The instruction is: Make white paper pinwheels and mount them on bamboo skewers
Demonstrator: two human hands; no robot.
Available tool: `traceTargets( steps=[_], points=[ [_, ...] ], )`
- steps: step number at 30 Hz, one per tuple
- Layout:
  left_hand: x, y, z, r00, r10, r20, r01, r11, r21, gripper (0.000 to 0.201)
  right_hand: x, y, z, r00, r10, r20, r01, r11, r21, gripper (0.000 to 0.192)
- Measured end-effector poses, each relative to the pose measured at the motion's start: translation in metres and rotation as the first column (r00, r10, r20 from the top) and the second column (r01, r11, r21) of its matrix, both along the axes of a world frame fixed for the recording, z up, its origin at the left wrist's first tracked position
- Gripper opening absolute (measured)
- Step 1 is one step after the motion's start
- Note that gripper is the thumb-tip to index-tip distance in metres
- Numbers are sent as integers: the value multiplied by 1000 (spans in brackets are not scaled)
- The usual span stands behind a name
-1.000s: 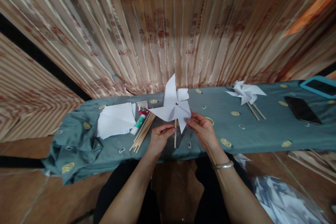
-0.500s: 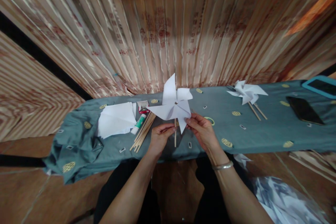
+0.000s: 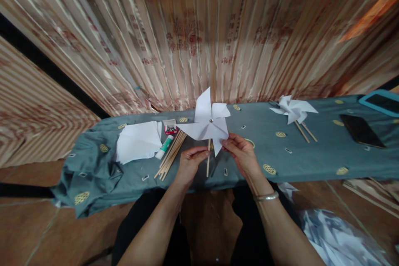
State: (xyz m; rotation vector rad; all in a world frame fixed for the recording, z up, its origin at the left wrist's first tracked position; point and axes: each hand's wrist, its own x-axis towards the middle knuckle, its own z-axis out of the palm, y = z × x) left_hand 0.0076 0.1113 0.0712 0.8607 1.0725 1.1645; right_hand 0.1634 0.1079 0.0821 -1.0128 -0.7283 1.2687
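Pinwheel, white paper, held upright just above the near edge of the table, on a wooden stick. Left hand pinches the stick between thumb and fingers, below the blades. Right hand pinches the lower right blade with thumb and forefinger; a bangle sits on that wrist. Left of the pinwheel on the table: a bundle of sticks, a glue tube, a paper stack. Right of it, well apart: finished pinwheels, then a phone.
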Motion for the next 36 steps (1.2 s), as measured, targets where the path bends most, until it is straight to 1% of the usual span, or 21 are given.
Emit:
traceTargets(
  steps=[7, 12, 16, 19, 25, 28, 31, 34, 36],
  points=[
    [2, -1, 3, 1000, -17, -10, 17, 1000, 4, 22, -5, 0, -1, 999, 30, -16, -30, 999, 13, 36],
    [1, -1, 3, 1000, -12, -18, 12, 1000, 5, 22, -4, -1, -1, 996, 33, -85, -34, 999, -2, 33],
    [1, -1, 1, 1000, -17, -13, 17, 1000, 10, 23, -6, -2, -1, 991, 61, -122, -61, 998, 1, 31],
    [2, -1, -2, 1000, -19, -11, 19, 1000, 18, 24, -7, -2, -2, 993, 55, -109, -57, 998, -14, 32],
    [0, 0, -3, 999, -12, -49, 13, 1000, 25, 20, 3, 0, -4, 1000, -29, -9, 29, 1000, -9, 37],
    [-2, 0, -5, 997, -44, -67, 46, 999, 27, 19, 8, 2, -5, 996, -81, -30, 81, 997, 17, 44],
    [-1, 0, -10, 992, -82, -96, 86, 996, 38, 17, 9, 3, -1, 992, -93, -85, 98, 994, 55, 48],
    [1, -2, -15, 983, -121, -136, 128, 991, 41, 15, 7, 4, 5, 991, -60, -117, 69, 994, 82, 45],
    [3, -4, -17, 976, -155, -154, 163, 986, 37, 15, 6, 4, 8, 992, -36, -124, 45, 996, 75, 40]
  ],
)
